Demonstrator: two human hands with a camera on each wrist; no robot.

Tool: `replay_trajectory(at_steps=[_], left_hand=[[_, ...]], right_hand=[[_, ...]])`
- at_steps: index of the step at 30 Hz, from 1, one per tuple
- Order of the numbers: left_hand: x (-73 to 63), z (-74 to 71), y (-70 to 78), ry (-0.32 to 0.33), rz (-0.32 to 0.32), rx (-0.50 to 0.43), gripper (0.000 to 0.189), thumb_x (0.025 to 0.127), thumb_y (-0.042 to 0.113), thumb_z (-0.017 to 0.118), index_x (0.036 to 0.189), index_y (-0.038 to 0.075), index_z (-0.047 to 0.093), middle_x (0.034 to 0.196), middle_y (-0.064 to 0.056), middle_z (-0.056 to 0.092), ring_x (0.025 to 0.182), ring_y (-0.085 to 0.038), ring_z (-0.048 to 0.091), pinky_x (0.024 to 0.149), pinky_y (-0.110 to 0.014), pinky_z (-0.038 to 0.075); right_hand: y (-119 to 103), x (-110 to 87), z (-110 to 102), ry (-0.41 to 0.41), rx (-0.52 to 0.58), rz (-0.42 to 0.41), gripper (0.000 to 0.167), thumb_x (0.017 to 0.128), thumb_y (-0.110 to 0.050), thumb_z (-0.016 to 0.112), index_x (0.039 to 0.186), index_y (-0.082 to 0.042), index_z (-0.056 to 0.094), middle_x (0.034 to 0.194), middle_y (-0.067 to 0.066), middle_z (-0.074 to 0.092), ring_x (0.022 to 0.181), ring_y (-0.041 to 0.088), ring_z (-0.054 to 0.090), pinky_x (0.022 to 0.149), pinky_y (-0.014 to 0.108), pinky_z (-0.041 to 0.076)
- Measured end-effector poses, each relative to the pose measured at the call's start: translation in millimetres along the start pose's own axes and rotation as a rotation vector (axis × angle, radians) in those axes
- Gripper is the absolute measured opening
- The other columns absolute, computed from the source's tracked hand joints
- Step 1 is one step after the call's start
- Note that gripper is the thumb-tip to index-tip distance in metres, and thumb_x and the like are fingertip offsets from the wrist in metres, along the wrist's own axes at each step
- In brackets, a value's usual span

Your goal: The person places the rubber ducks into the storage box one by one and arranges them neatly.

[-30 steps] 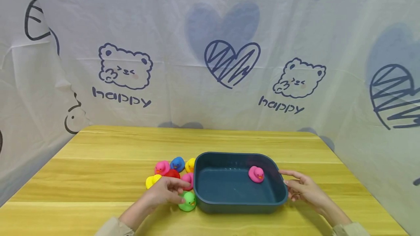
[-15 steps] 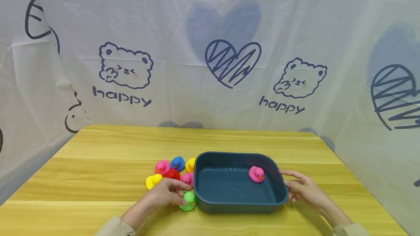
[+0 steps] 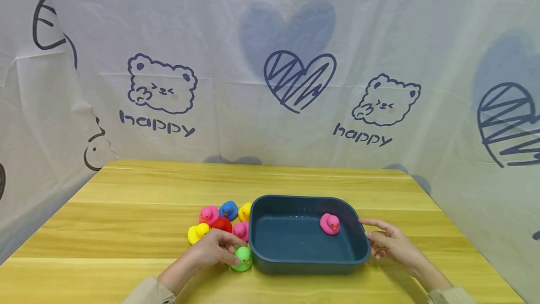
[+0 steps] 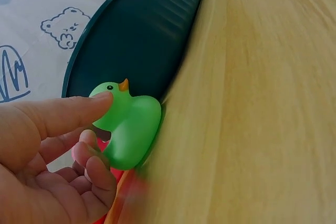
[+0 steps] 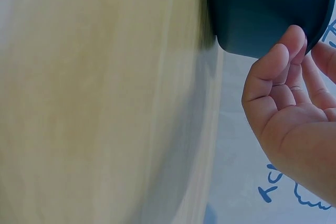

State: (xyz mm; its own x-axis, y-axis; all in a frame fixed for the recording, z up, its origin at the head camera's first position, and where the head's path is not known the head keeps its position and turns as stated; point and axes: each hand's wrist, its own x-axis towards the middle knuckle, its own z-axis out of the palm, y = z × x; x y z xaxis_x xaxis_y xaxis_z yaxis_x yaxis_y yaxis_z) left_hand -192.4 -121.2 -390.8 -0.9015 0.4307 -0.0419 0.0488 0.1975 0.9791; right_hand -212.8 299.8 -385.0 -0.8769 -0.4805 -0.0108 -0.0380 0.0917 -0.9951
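In the head view, my left hand (image 3: 216,248) is at a green rubber duck (image 3: 242,259) lying on the table by the left end of a dark teal bin (image 3: 310,269). The left wrist view shows the thumb (image 4: 97,109) across the duck's head, with the index finger behind it, pinching it. At the bin's right end is my right hand (image 3: 392,245), its index finger stretched along the rim and its thumb close by. In the right wrist view, its other fingers (image 5: 268,69) bend loosely beside the bin wall. Inside the bin, a pink rubber duck (image 3: 330,224) sits toward the right.
Left of the bin, several more ducks cluster: a yellow duck (image 3: 197,233), a pink duck (image 3: 208,215), a blue duck (image 3: 228,210), a red duck (image 3: 221,224) and others against the bin. Behind the wooden table (image 3: 139,186) hangs a printed white cloth (image 3: 232,107).
My left hand has shifted slightly right, its thumb and fingers closing in on the green duck. My right hand, the bin and the pink duck inside stay put.
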Motion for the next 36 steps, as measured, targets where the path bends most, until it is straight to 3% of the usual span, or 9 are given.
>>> replay_trajectory(at_steps=[8, 14, 21, 27, 31, 36], left_hand=[[1.0, -1.6, 1.8, -0.012, 0.025, 0.027, 0.030, 0.067, -0.005, 0.073, 0.096, -0.011, 0.064, 0.065, -0.001, 0.047, 0.062, -0.014, 0.042, 0.048, -0.017, 0.032], [-1.1, -4.5, 6.1, 0.019, 0.033, 0.089, 0.030, 0.067, 0.000, 0.075, 0.095, -0.007, 0.066, 0.067, -0.001, 0.046, 0.064, -0.016, 0.041, 0.053, -0.021, 0.032], [-5.3, -9.8, 12.2, 0.048, 0.038, 0.108, 0.029, 0.069, 0.005, 0.075, 0.095, -0.005, 0.067, 0.062, 0.000, 0.045, 0.060, -0.014, 0.041, 0.049, -0.020, 0.032], [-7.0, -12.8, 15.2, 0.030, 0.061, 0.042, 0.033, 0.072, 0.002, 0.071, 0.100, -0.011, 0.062, 0.081, -0.007, 0.062, 0.071, -0.017, 0.057, 0.061, -0.028, 0.049], [-8.3, -16.7, 17.9, 0.019, 0.084, 0.021, 0.034, 0.073, 0.001, 0.069, 0.104, -0.012, 0.059, 0.092, -0.011, 0.059, 0.077, -0.021, 0.059, 0.068, -0.031, 0.050], [-10.4, -20.8, 22.0, -0.003, 0.060, -0.029, 0.034, 0.075, 0.003, 0.068, 0.106, -0.010, 0.058, 0.095, -0.011, 0.057, 0.079, -0.021, 0.057, 0.070, -0.031, 0.050]], right_hand=[[-0.9, -0.4, 0.3, 0.005, -0.011, 0.008, 0.030, 0.095, -0.011, 0.043, 0.116, -0.030, 0.053, 0.072, -0.001, 0.059, 0.062, 0.009, 0.054, 0.055, 0.021, 0.045], [-0.9, 0.1, 0.0, 0.015, -0.011, 0.017, 0.030, 0.095, -0.012, 0.043, 0.116, -0.030, 0.053, 0.072, -0.001, 0.059, 0.061, 0.009, 0.054, 0.055, 0.021, 0.045], [-0.7, -0.1, 0.2, 0.008, -0.005, 0.017, 0.029, 0.095, -0.012, 0.043, 0.116, -0.030, 0.053, 0.073, 0.000, 0.059, 0.061, 0.009, 0.054, 0.055, 0.022, 0.045], [-0.1, -0.3, 0.1, 0.009, -0.001, 0.023, 0.030, 0.095, -0.012, 0.043, 0.116, -0.031, 0.053, 0.073, 0.000, 0.059, 0.062, 0.009, 0.054, 0.054, 0.022, 0.045], [-0.1, -0.5, 0.3, 0.008, 0.003, 0.024, 0.030, 0.095, -0.012, 0.042, 0.116, -0.031, 0.053, 0.073, 0.000, 0.059, 0.061, 0.009, 0.054, 0.054, 0.021, 0.045], [-0.2, -0.3, 0.8, 0.011, 0.009, 0.029, 0.030, 0.095, -0.012, 0.043, 0.116, -0.031, 0.053, 0.072, 0.000, 0.059, 0.061, 0.008, 0.054, 0.054, 0.021, 0.045]])
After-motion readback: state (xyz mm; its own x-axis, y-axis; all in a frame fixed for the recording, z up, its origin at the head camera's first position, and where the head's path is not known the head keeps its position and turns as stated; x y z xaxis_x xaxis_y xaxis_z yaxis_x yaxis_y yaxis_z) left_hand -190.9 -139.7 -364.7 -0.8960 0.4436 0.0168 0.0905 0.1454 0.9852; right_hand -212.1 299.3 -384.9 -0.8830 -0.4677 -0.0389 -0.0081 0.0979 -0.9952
